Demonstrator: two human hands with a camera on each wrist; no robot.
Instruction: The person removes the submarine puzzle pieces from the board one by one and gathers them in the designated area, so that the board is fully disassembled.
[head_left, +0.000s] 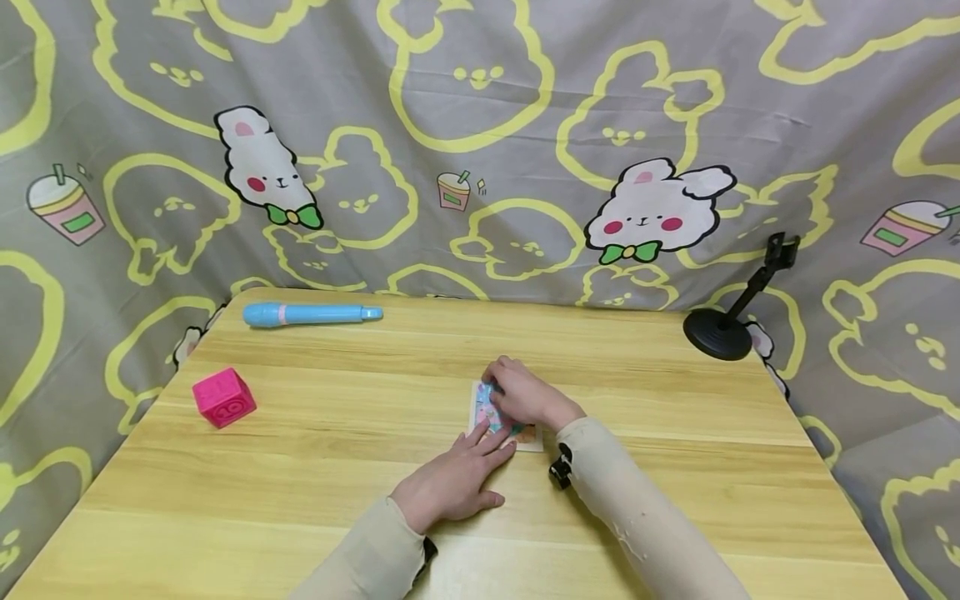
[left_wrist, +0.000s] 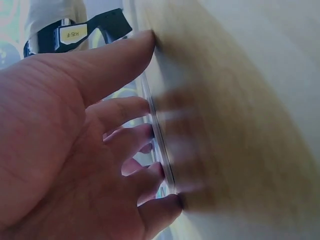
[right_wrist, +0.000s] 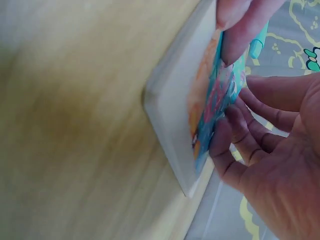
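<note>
The left hand (head_left: pixel 453 477), fingers spread, grasping nothing, rests on the picture board (right_wrist: pixel 170 100), flat on the table (head_left: pixel 315 500); the right hand (head_left: pixel 528 393), fingers bent, touches its picture, any pinch indeterminable. Work appears partly done; fingers hide what remains.

Head view overlooks tabletop (head_left: pixel 225 500); wrist views hug it.

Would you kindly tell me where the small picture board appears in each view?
Head: the picture board lies slightly right of centre, below the middle.
Left wrist: near the middle, only a thin edge, touched by the left hand.
Right wrist: around the centre, reaching the top, its pale corner pointing left.
Shared landmark: the wooden table beneath it.
</note>
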